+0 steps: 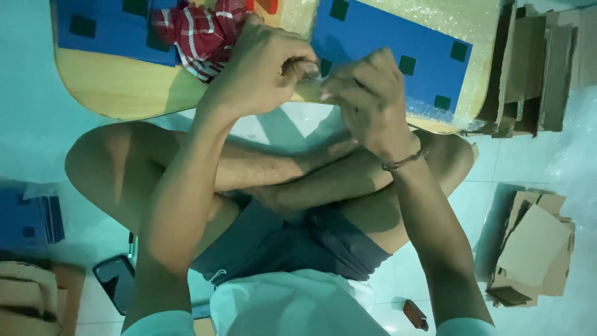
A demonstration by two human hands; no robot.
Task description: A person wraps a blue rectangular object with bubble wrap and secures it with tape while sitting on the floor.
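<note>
Left hand [261, 68] and right hand [367, 99] meet at the near edge of the low table [118, 93], both pinching a small pale piece [311, 73] beside the blue sheet [385, 43]; probable step: peeling, requiring a fine fingertip grip

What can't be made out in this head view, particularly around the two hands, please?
- Small clear item pinched between left hand and right hand: fingers cover most of it, so its kind is unclear.
- Red checked cloth: cut off by the top edge, partly behind the left hand.
- Blue sheet: its near corner is hidden behind the right hand.
- Dark phone on the floor: partly behind the left forearm.
</note>
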